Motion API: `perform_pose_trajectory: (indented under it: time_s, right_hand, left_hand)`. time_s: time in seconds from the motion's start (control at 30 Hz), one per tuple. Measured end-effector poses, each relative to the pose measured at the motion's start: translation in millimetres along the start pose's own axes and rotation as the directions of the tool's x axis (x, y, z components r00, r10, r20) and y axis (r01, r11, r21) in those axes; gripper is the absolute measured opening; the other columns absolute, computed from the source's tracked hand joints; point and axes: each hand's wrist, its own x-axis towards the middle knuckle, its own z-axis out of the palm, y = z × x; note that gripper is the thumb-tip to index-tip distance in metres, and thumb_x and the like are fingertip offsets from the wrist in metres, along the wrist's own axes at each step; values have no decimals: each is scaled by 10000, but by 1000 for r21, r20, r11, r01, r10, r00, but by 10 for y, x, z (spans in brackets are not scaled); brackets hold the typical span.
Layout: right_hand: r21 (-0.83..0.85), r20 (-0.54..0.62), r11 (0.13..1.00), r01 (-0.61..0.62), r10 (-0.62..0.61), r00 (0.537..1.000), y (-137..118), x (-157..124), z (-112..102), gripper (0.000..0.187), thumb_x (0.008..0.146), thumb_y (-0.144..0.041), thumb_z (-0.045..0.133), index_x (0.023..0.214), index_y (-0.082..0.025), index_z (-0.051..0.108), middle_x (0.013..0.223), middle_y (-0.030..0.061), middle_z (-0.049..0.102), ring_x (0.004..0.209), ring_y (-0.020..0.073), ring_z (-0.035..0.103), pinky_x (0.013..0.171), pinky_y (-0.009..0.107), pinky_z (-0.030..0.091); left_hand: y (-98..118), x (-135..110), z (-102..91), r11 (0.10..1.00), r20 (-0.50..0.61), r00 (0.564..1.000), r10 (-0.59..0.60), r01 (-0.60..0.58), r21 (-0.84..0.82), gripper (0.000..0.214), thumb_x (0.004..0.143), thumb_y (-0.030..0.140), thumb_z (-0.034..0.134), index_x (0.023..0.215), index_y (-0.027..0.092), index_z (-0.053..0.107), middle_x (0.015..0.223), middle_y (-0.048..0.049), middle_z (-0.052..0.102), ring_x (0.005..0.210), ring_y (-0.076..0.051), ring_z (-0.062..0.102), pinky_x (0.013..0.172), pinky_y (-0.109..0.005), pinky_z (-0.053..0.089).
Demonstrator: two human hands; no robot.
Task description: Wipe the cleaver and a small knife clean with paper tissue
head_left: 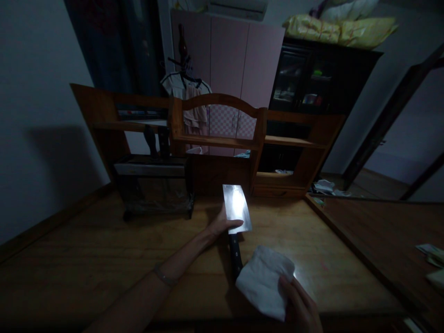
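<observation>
A cleaver (237,203) with a shiny blade and a black riveted handle is held over the wooden desk, blade pointing away from me. My left hand (222,223) grips the blade near the handle, thumb across its face and the other fingers hidden behind. A folded white cloth (265,281) is pinched in my right hand (299,300). The cloth's left edge overlaps the end of the cleaver's handle; whether it presses on it I cannot tell.
On the left of the desk (166,249) stands a knife block (152,169) with two dark-handled tools (157,141) in it. A wooden shelf unit (222,141) runs along the back. Right of the desk is another brown surface (381,226) with papers (432,252).
</observation>
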Motion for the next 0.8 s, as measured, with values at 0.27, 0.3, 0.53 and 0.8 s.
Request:
perform_pose_trajectory:
  time_s: [0.27,0.3,0.53,0.8]
  right_hand:
    - [136,-27,973,-186,191,981,-194,11,53,353,697,-482,671,899,-200,741,1027,61,710,1036,295,619,815,315,532]
    - [141,-24,970,-199,204,979,-225,1,55,369,693,-487,674,907,-194,738,1024,69,709,1031,297,619,803,313,535]
    - [204,-3,940,-274,281,960,-301,47,45,328,687,-490,667,839,-209,743,979,70,715,1055,306,605,795,311,539]
    - [233,55,907,-352,349,936,-242,174,15,351,671,-493,673,819,-184,751,929,68,733,961,293,648,726,300,558]
  left_hand:
    - [-12,-9,-12,998,-4,1000,-9,9,62,808,603,181,772,1314,200,388,992,-39,629,1029,-219,552,943,-347,412]
    - [-22,-4,-16,998,-8,1000,-8,8,70,811,603,183,767,1317,200,383,992,-36,629,1027,-216,551,948,-348,407]
    - [-45,-6,-38,996,-8,999,-33,33,86,725,631,158,701,1292,206,408,935,-12,614,909,-180,566,826,-296,445]
    - [-27,-4,-25,998,-28,998,-59,58,-29,603,608,76,600,1189,181,481,835,20,582,698,-109,526,576,-197,401]
